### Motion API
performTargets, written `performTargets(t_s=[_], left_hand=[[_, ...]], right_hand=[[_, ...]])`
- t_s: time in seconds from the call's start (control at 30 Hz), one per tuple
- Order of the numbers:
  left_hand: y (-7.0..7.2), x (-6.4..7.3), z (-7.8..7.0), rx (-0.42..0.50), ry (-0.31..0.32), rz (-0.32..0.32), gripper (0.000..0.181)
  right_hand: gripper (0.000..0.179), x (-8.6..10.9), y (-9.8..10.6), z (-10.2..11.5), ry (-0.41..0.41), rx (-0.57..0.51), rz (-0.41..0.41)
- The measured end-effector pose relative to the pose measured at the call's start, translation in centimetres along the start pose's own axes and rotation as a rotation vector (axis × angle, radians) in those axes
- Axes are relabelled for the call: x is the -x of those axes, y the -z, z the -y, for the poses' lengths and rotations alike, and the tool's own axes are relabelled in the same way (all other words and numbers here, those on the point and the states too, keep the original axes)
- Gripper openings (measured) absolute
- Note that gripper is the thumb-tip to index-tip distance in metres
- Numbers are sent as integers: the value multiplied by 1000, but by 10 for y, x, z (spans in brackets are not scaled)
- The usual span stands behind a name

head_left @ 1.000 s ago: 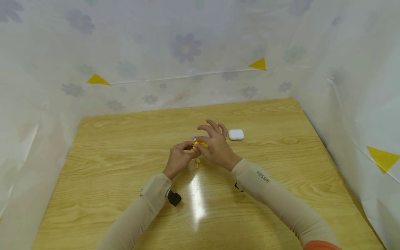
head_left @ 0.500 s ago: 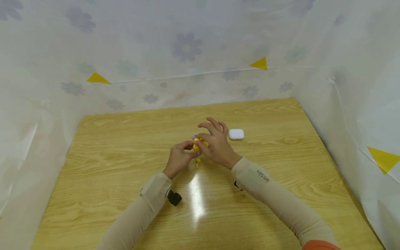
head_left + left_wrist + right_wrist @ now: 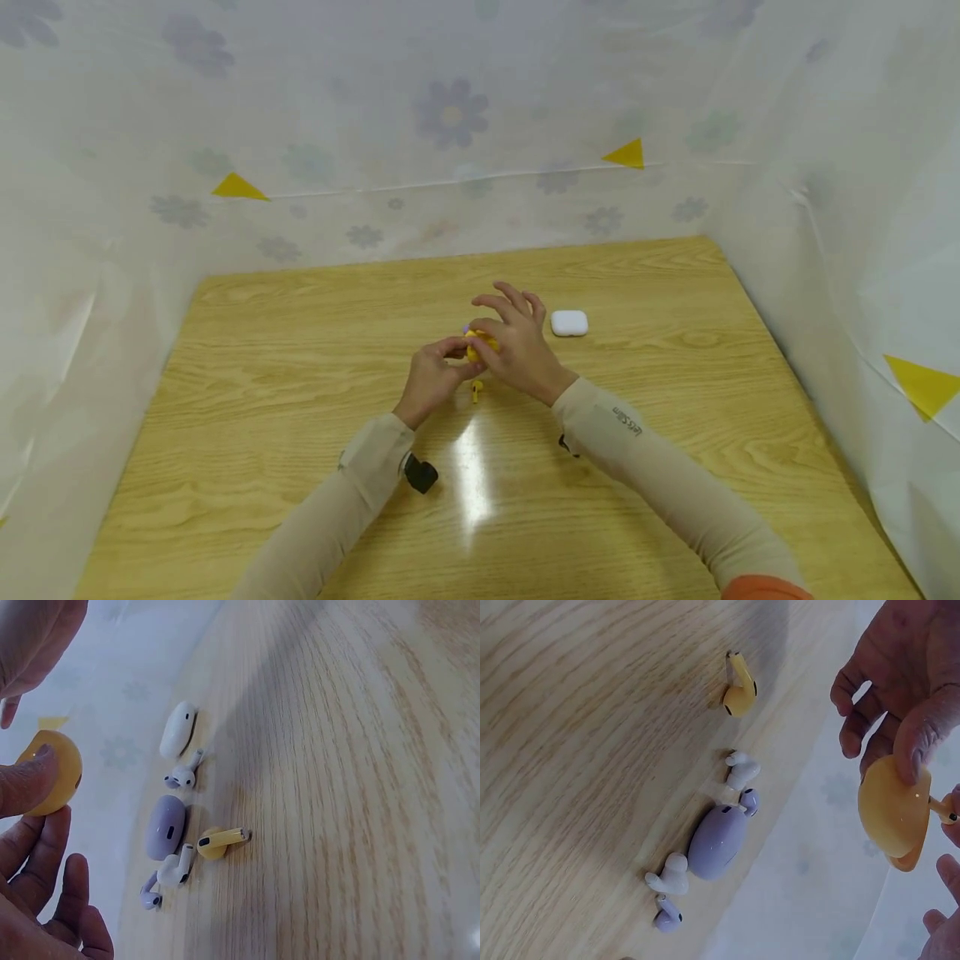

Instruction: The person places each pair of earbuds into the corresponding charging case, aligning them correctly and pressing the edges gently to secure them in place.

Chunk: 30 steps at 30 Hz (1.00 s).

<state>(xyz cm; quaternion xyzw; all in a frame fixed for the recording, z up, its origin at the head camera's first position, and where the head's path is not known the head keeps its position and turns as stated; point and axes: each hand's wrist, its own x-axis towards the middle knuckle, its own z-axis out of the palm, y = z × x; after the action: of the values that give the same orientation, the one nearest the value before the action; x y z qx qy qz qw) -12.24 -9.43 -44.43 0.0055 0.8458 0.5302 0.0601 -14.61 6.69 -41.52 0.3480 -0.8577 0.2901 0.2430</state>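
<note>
My left hand (image 3: 433,379) grips a yellow earbud case (image 3: 889,806) above the table, its thumb pressed on the case's rounded side. The case's lid (image 3: 907,860) stands open. Close against it, my right hand (image 3: 521,350) pinches a yellow earbud (image 3: 942,811) by thumb and index finger at the case's opening, the other fingers spread upward. Another yellow earbud (image 3: 217,842) lies on the table below the hands. A shut purple case (image 3: 165,827) rests beyond it, mostly hidden by the hands in the head view.
Around the purple case lie white earbuds (image 3: 742,771) and purple earbuds (image 3: 667,915). A white case (image 3: 569,323) sits to the right of my right hand. Pale flowered sheeting (image 3: 360,108) encloses the wooden table (image 3: 300,350) at the back and sides.
Both hands stay nearly in place. The yellow case has turned slightly between them, and the right fingers have drawn a little closer onto it.
</note>
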Motion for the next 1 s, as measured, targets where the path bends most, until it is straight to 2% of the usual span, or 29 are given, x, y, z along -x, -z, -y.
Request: performTargets(t_s=[0.23,0.6,0.77,1.0], left_hand=[[-1,0,-2,-21,-26,-13,30],[1,1,-2,-33,2,-9,36],[2,2,-2,-32,-5,-6,35],[0,2,0,-16,3,0,33]], right_hand=[[9,1,-2,0,9,29,-4],[9,1,5,-6,18,14,38],[9,1,8,-8,56,51,75],[19,3,7,-10,136,104,121]])
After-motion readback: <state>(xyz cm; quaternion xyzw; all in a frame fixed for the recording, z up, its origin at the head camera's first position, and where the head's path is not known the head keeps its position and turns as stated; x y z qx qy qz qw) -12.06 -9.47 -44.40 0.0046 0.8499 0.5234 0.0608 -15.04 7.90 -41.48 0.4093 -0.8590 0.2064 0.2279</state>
